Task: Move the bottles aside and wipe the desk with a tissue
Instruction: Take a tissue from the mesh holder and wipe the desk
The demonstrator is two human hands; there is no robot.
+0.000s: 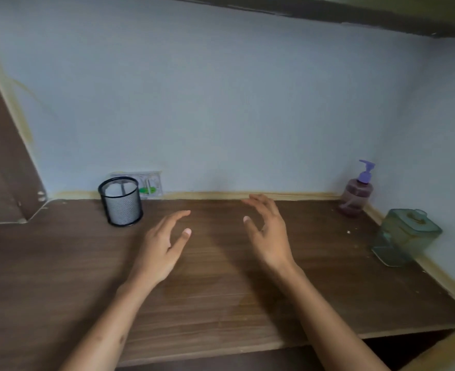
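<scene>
Purple-pump translucent plastic bottle [357, 194] stands right of frame on dark woodgrain tabletop [221, 290]; black mesh cup [121, 201] left; left hand [161, 250] and right hand [267, 234] spread, empty.

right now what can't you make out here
Head view only:
- Pump bottle: label too blurred to read.
- Green jar: contents unclear through tinted walls.
- Mesh cup: hides part of the wall socket.
- Tissue: none in view.
- Left hand, right hand: palms face away.
</scene>
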